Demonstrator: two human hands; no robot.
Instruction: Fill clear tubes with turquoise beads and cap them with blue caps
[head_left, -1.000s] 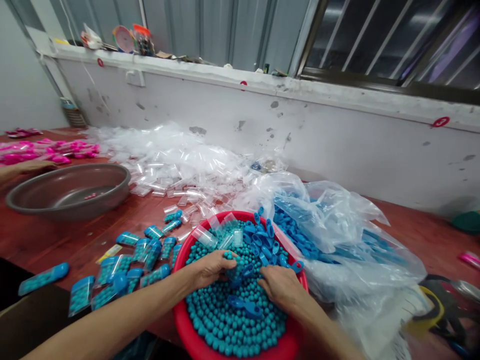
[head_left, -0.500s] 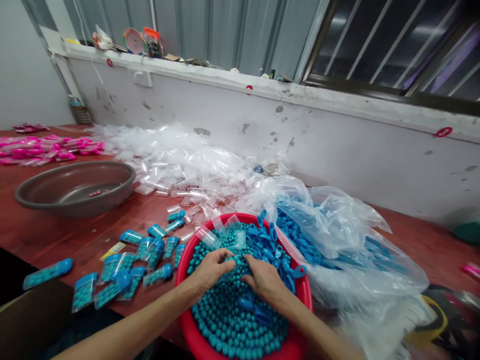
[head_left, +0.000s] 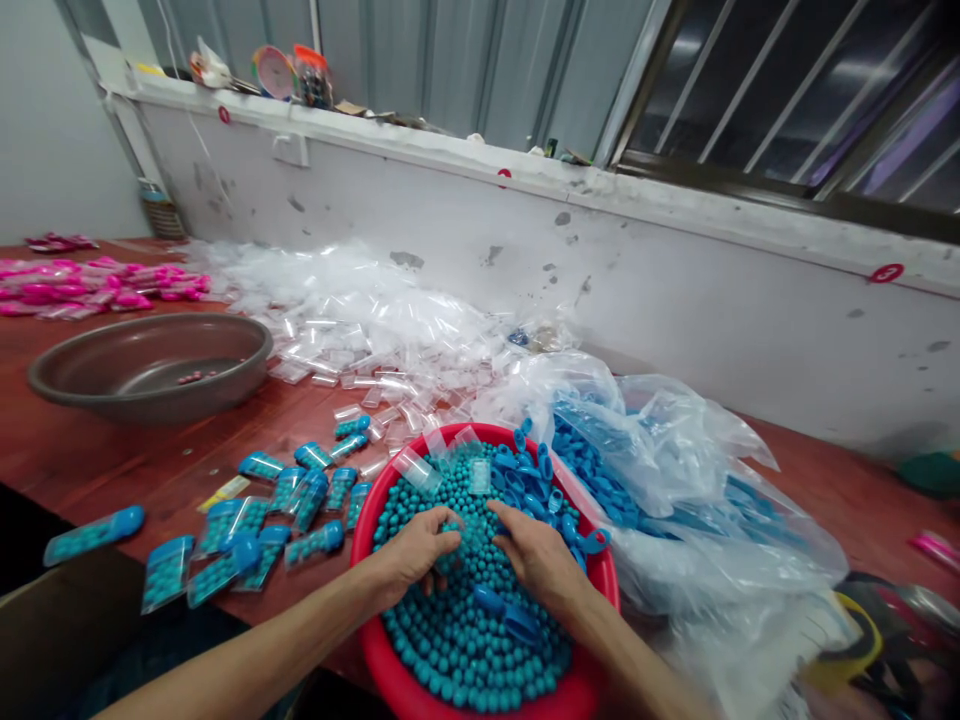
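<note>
At six o'clock we are drawing the left hand (head_left: 415, 550), grip cupping beads (head_left: 465, 650), nearer the right hand (head_left: 536, 562), grip spread.

A red-brown wooden table (head_left: 105, 455) carries a red basin (head_left: 390, 672) at its near edge. From that basin, filled teal packets (head_left: 247, 520) lie at 9 o'clock, a grey basin (head_left: 75, 395) and pink packets (head_left: 97, 285) at 10, a heap of clear tubes (head_left: 352, 320) at 12, and a clear bag of blue caps (head_left: 660, 470) at 3, touching it.
</note>
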